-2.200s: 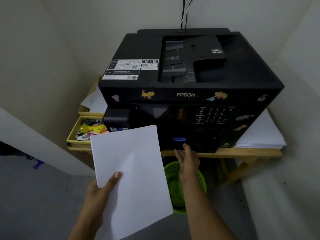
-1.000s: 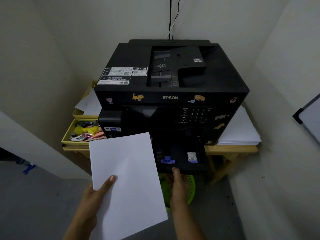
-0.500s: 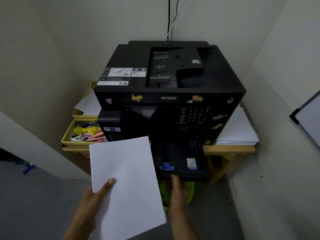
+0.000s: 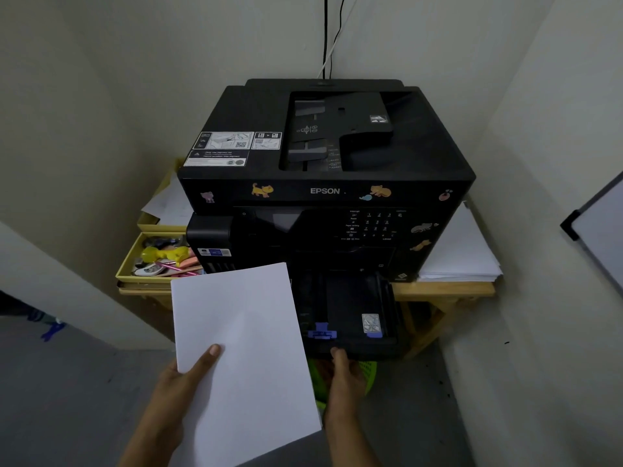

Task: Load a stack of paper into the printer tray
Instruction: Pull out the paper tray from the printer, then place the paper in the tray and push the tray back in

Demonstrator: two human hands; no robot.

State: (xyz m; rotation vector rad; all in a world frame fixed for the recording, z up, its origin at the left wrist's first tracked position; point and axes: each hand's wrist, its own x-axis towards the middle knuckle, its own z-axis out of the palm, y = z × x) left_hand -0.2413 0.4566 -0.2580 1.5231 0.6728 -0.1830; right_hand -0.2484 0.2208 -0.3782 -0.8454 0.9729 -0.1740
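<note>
Pulled further out of the printer point(image 4: 323, 163) than a second before: black paper tray point(image 4: 350, 308), front edge gripped by right hand point(image 4: 344, 375), thumb on top, fingers curled underneath. Inside tray, blue guide clip point(image 4: 322, 332) near front edge and small silver label point(image 4: 371, 323) to its right; no paper lying in it yet.

Held up just left of the tray, overlapping its left side in view: white paper stack point(image 4: 239, 358), tilted slightly, pinched at lower left edge by left hand point(image 4: 182, 382), thumb pressed on top sheet, fingers hidden beneath.

Black Epson printer stood on wooden desk point(image 4: 445, 288) in a corner, cat stickers point(image 4: 262, 190) along front band, keypad below. To the printer's left, yellow trays point(image 4: 126, 264) holding pens and small clutter, loose sheets above them. To its right, on the desk, another pile of white paper point(image 4: 462, 257). Below the tray, behind the right hand, green basket point(image 4: 369, 369) on grey floor. Cables point(image 4: 326, 35) ran up the wall behind.
</note>
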